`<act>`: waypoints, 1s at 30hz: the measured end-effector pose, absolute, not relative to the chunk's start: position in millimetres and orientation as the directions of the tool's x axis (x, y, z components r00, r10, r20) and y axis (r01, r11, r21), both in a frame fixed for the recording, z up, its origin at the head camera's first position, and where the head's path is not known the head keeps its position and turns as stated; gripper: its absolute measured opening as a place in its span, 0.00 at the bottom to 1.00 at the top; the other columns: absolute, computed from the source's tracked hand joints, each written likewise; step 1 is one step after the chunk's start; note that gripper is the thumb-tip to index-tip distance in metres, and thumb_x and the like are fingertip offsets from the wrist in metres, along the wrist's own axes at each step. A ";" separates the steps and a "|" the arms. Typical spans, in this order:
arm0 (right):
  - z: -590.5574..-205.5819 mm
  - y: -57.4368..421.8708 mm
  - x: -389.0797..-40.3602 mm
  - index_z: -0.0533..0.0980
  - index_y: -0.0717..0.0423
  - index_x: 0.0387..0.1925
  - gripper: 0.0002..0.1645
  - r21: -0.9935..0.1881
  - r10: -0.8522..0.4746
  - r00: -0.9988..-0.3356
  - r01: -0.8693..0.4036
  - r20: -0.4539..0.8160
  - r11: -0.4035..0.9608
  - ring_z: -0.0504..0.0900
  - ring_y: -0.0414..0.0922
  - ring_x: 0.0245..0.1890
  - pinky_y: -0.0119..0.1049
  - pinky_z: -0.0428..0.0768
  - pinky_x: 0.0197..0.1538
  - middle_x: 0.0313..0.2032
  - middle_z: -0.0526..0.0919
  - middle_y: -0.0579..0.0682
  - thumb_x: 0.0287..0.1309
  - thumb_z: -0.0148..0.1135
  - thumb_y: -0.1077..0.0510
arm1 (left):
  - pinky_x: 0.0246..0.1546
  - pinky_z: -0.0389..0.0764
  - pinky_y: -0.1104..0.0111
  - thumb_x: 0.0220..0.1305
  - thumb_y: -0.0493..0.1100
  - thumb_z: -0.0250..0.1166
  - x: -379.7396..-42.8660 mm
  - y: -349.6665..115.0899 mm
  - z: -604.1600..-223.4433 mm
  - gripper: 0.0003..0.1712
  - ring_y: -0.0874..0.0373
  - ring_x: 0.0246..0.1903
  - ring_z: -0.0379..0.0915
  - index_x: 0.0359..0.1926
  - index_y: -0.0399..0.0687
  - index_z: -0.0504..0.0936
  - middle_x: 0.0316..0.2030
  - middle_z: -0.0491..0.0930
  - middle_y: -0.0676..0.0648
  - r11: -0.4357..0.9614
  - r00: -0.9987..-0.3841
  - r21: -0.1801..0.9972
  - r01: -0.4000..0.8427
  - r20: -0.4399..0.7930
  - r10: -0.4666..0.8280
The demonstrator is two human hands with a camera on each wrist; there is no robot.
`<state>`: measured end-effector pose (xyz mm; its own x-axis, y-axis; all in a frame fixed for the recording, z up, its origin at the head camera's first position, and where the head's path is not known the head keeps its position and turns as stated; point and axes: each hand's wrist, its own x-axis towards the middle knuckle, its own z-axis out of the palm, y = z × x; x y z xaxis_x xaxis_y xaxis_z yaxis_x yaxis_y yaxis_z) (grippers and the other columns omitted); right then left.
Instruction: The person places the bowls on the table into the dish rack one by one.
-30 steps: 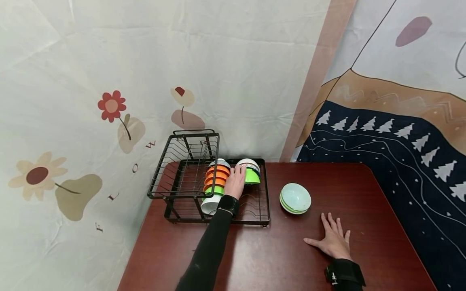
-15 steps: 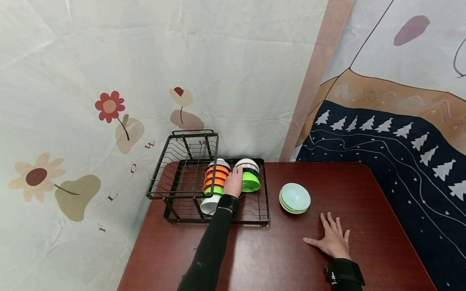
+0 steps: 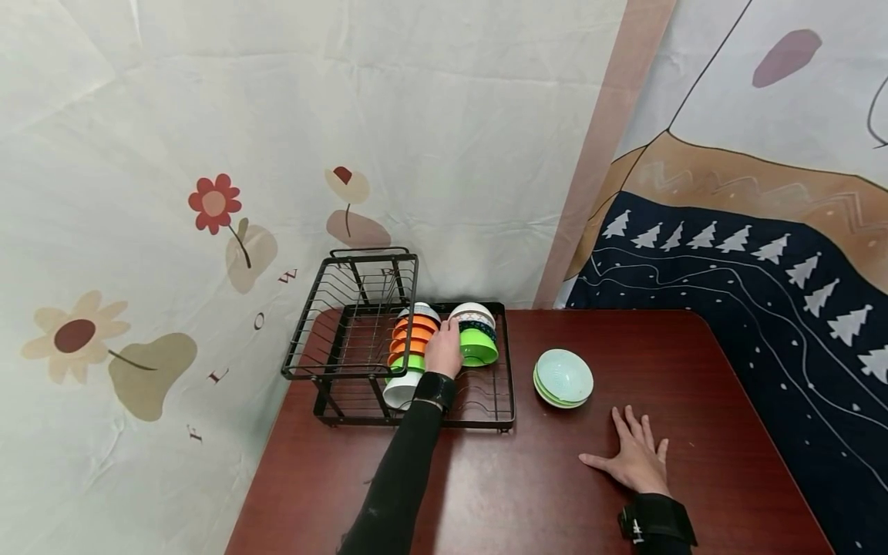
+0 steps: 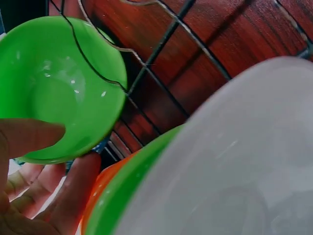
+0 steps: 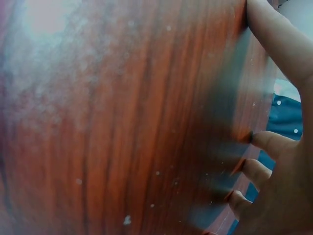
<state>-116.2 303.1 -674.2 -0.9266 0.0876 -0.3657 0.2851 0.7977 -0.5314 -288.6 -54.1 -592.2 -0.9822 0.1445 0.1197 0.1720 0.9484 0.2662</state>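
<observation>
My left hand (image 3: 445,351) reaches into the black dish rack (image 3: 509,385) and holds the left rim of a bright green bowl (image 3: 479,348). In the left wrist view, the thumb (image 4: 36,137) lies over the inside of this bowl, while the fingers (image 4: 76,191) are behind its rim. The green bowl stands on its side in front of a dark patterned bowl (image 3: 484,327) and a white bowl (image 3: 473,310). Left of my hand is a row of orange bowls (image 3: 411,347), with a white bowl (image 3: 401,391) at its front. My right hand (image 3: 637,461) rests on the table, fingers spread.
A small stack of pale green bowls (image 3: 564,378) stands on the brown table (image 3: 527,493), right of the rack. The rack's raised wire basket (image 3: 354,316) rises at the left. A printed cloth (image 3: 451,154) hangs behind the table.
The green bowl has shifted slightly toward me and shows more of its inside; more of the dark patterned bowl shows behind it. My left hand has drawn slightly back. My right hand stays put.
</observation>
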 end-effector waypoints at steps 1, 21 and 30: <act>-674.1 303.2 -115.9 0.44 0.67 0.88 0.88 -0.529 0.087 -0.926 0.286 -0.368 0.799 0.25 0.75 0.86 0.85 0.20 0.77 0.87 0.35 0.73 0.47 0.81 0.22 | 0.48 0.92 0.52 0.64 0.33 0.78 -288.2 -53.5 -592.3 0.35 0.40 0.47 0.88 0.70 0.36 0.75 0.59 0.83 0.35 0.951 -0.983 0.261 0.168 0.117 0.141; -675.9 300.6 -113.9 0.45 0.67 0.88 0.88 -0.539 0.085 -0.928 0.283 -0.362 0.794 0.25 0.75 0.87 0.84 0.20 0.78 0.87 0.36 0.73 0.47 0.82 0.23 | 0.34 0.92 0.58 0.68 0.33 0.73 -286.0 -56.1 -593.9 0.16 0.45 0.32 0.89 0.56 0.43 0.86 0.42 0.91 0.41 0.961 -0.882 -0.029 0.275 0.390 0.264; -672.1 299.8 -117.1 0.45 0.68 0.88 0.87 -0.529 0.095 -0.928 0.287 -0.361 0.798 0.25 0.75 0.87 0.84 0.20 0.78 0.87 0.36 0.73 0.48 0.82 0.24 | 0.35 0.92 0.58 0.69 0.32 0.75 -291.2 -59.5 -588.9 0.17 0.45 0.34 0.87 0.54 0.43 0.82 0.47 0.90 0.41 0.932 -0.847 0.006 0.363 0.419 0.328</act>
